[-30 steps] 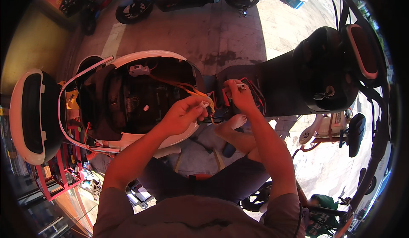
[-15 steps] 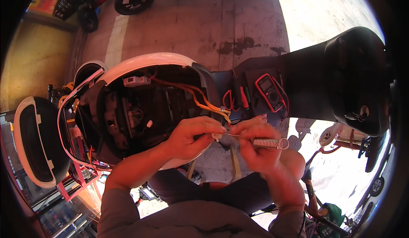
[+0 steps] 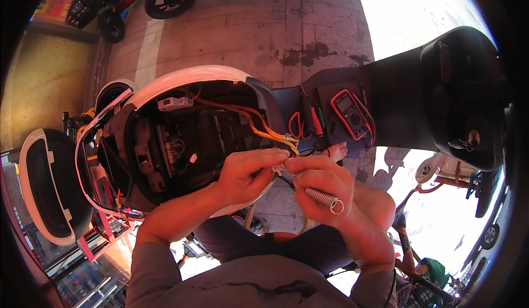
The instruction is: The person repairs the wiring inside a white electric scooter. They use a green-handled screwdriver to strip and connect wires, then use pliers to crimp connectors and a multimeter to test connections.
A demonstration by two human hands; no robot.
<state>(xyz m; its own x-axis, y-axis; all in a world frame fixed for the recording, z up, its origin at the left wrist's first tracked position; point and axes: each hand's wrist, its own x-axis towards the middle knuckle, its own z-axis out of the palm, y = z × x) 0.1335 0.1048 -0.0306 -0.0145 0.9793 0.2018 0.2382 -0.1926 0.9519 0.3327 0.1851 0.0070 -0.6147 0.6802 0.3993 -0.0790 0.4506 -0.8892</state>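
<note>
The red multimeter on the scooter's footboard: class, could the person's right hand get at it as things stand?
Probably not at once. The way from the right hand to the multimeter looks unobstructed, but that hand is gripping a coiled metal spring and pinching the wires.

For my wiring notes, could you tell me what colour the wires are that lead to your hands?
The wires are orange and yellow, clearest in the head view.

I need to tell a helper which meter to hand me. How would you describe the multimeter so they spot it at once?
Start at the scooter's black footboard, right of the opened white body shell. The multimeter lies flat there, beside red-handled tools. It alone has a red casing with a grey screen and a round dial.
</note>
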